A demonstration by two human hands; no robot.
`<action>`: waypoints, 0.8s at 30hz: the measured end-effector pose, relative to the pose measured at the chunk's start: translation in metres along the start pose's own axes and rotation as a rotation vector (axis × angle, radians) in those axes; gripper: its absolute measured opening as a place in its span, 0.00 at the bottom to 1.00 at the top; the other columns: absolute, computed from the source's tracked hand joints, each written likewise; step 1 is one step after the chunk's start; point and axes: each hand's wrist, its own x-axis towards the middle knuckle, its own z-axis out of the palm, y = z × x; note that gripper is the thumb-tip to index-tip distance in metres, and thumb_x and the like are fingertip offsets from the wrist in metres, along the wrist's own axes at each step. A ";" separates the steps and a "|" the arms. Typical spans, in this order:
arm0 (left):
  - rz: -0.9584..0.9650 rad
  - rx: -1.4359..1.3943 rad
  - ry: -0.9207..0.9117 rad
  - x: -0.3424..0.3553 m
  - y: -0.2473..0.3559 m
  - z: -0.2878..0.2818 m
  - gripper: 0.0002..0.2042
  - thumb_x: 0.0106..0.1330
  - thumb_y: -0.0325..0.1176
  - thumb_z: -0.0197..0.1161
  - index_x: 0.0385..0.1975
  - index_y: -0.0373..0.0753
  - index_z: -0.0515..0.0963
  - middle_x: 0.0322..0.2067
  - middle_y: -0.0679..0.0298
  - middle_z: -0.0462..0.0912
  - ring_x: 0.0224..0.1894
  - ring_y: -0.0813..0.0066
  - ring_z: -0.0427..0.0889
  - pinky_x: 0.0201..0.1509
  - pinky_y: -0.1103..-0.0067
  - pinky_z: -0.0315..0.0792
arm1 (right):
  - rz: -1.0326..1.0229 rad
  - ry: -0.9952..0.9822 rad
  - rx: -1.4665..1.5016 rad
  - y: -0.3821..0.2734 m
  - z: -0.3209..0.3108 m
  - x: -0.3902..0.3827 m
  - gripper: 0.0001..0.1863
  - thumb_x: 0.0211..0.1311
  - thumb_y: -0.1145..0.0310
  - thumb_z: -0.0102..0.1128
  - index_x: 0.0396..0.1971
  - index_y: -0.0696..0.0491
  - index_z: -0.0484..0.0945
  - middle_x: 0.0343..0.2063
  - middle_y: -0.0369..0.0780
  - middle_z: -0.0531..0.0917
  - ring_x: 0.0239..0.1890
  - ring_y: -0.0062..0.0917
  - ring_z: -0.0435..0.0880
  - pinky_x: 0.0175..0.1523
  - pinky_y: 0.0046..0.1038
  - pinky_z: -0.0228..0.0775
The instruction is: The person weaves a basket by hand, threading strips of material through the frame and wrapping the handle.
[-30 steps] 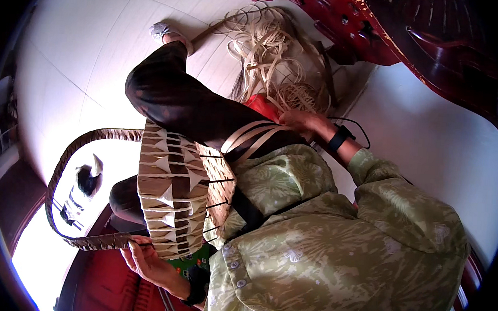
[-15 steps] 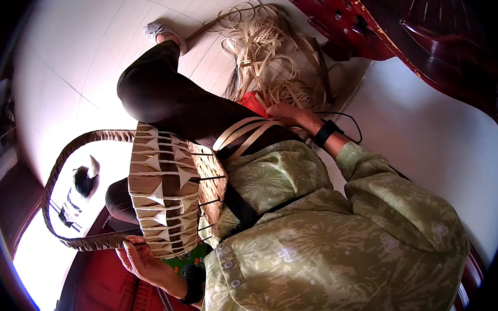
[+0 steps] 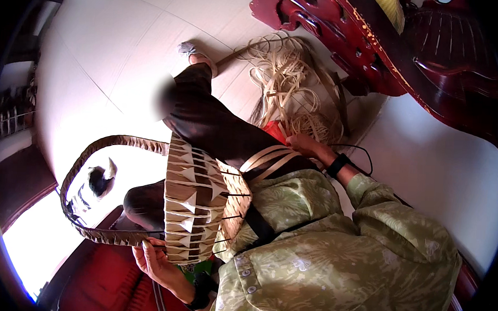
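Pinching the handle [image 3: 112,237] between fingers of the left hand [image 3: 162,268], left of the basket [image 3: 188,203]; resting the basket, tilted, against the thigh [image 3: 228,127]. Holding the right hand [image 3: 311,147], fingers too hidden to tell, right of the basket. Perhaps risking tangling the pale strips [image 3: 261,155] beside the basket by pulling unevenly.

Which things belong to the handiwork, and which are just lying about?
Handiwork:
woven tan and brown basket
its curved brown handle, in the left hand
flat tan strips on thigh
tangled tan strips on floor, probably

Around:
carved dark red wooden furniture
partly visible yellow item
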 end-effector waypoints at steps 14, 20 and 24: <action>-0.030 -0.086 0.005 -0.001 0.004 0.013 0.06 0.68 0.28 0.55 0.41 0.33 0.73 0.28 0.62 0.78 0.28 0.80 0.76 0.35 0.85 0.71 | -0.057 0.118 -0.006 -0.013 -0.010 0.014 0.12 0.57 0.64 0.58 0.26 0.59 0.78 0.26 0.51 0.80 0.34 0.48 0.81 0.39 0.44 0.69; -0.028 -0.031 0.003 0.000 0.003 0.009 0.07 0.68 0.29 0.56 0.41 0.33 0.73 0.27 0.63 0.78 0.27 0.80 0.75 0.34 0.86 0.69 | -0.001 0.044 -0.027 -0.030 -0.022 0.018 0.12 0.58 0.64 0.55 0.34 0.57 0.78 0.31 0.50 0.82 0.36 0.45 0.81 0.39 0.40 0.70; -0.024 0.025 0.005 -0.001 0.008 0.012 0.08 0.68 0.31 0.55 0.40 0.34 0.74 0.26 0.64 0.77 0.27 0.83 0.73 0.31 0.88 0.64 | -0.007 0.053 -0.028 -0.017 -0.012 0.023 0.13 0.60 0.62 0.54 0.35 0.56 0.79 0.30 0.50 0.81 0.37 0.45 0.81 0.40 0.41 0.69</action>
